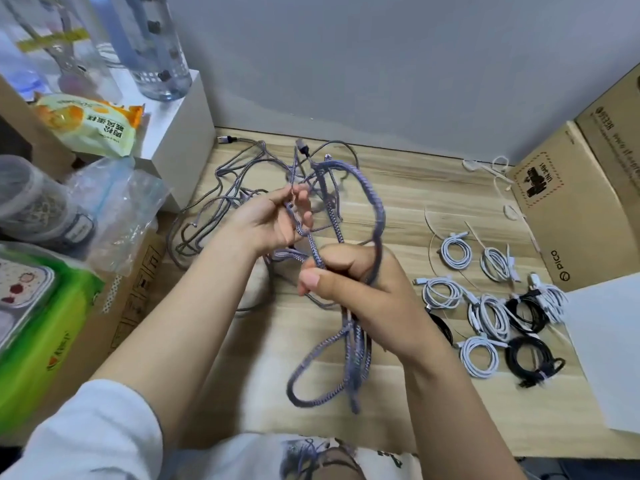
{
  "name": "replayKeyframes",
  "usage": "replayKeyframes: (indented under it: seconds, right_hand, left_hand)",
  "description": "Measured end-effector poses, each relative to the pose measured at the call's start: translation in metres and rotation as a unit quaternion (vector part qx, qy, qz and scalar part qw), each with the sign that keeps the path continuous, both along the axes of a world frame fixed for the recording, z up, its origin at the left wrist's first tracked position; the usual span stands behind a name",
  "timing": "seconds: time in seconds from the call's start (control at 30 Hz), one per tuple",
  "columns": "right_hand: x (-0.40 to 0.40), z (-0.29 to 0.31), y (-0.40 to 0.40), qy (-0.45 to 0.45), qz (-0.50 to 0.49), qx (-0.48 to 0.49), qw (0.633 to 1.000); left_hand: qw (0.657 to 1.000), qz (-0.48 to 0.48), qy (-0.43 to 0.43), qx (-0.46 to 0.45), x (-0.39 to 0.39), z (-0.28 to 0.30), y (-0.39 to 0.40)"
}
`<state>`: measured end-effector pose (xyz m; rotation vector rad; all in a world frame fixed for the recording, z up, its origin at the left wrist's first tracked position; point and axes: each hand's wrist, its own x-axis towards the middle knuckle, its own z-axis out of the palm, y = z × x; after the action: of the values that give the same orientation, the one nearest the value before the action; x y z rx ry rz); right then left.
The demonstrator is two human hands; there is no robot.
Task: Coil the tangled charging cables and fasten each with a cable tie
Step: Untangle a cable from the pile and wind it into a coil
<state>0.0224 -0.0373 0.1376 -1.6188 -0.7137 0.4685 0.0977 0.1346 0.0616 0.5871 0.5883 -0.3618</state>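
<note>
Head view, both hands' fingers pinching purple cable (367,188), coiled cables (485,306) near desk edge (485,448)

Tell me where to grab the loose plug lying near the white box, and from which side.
Pinch the plug by its rigid metal-grey housing, coming from above. It lies flat on the desk, tip toward the white box, cable trailing right, so top access looks clearest.
</note>
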Motion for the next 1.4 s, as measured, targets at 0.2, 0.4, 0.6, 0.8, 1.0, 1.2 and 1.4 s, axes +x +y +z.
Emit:
replayKeyframes:
  seconds: [0.2,0.4,0.6,0.8,1.0,1.2,1.4]
  right_hand:
    - [-0.001,0.007,-0.012,0.046,-0.017,0.046,0.998]
    - [0.017,-0.016,-0.003,0.102,-0.169,-0.024,0.98]
    - [0.029,-0.045,0.007,0.147,-0.277,-0.016,0.949]
    - [0.027,-0.049,0.009,0.075,-0.234,-0.08,0.966]
    - [0.02,-0.043,0.012,0.03,-0.235,-0.099,0.966]
    - [0.008,-0.018,0.002,-0.005,-0.248,-0.081,0.965]
    - [-0.003,0.003,-0.013,-0.002,-0.142,0.11,0.984]
  left_hand:
    - [0.999,0.024,0.003,0.03,0.003,0.002,0.011]
    - [0.955,-0.058,-0.136,0.258,-0.012,0.014,0.0]
    - [0.94,-0.086,-0.226,0.239,-0.04,0.029,-0.021]
    - [0.967,-0.084,-0.201,0.135,-0.051,0.037,-0.037]
    - [0.965,-0.136,-0.193,0.111,-0.059,0.039,-0.037]
    - [0.995,0.007,-0.054,-0.088,-0.031,0.025,-0.016]
    - [0.99,0.088,0.019,-0.113,-0.014,0.016,-0.001]
